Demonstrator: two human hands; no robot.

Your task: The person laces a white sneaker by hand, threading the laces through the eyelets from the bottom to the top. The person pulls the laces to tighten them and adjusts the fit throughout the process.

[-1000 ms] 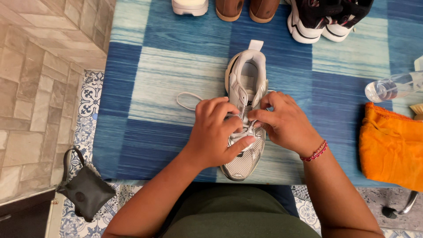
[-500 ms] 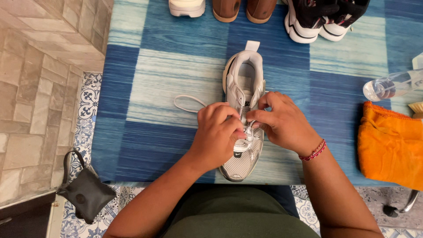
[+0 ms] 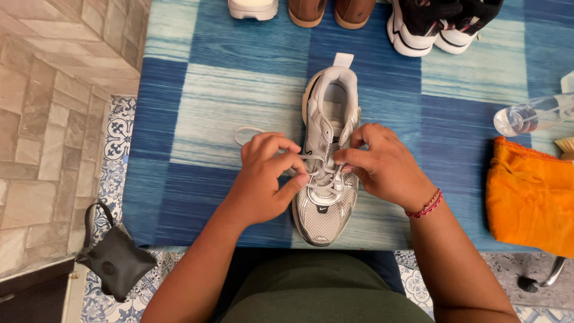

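A grey and white sneaker [image 3: 326, 203] lies on a table covered in a blue checked cloth [image 3: 197, 113], toe toward me. My left hand [image 3: 263, 179] pinches its white shoelace [image 3: 246, 133] at the left side of the eyelets, and a loop of lace trails off to the left. My right hand [image 3: 382, 164], with a red thread bracelet at the wrist, pinches the lace on the right side of the tongue. Both hands rest over the middle of the shoe and hide part of the lacing.
Along the table's far edge stand a white shoe [image 3: 254, 8], a brown pair [image 3: 332, 12] and a black-and-white pair [image 3: 439, 24]. An orange cloth [image 3: 529, 197] and a clear bottle [image 3: 529, 116] lie at the right. A dark bag [image 3: 113, 257] sits on the tiled floor at the left.
Both hands stay on the laces; the fingers have shifted slightly along the eyelets, and the loose loop at the left has changed shape a little.
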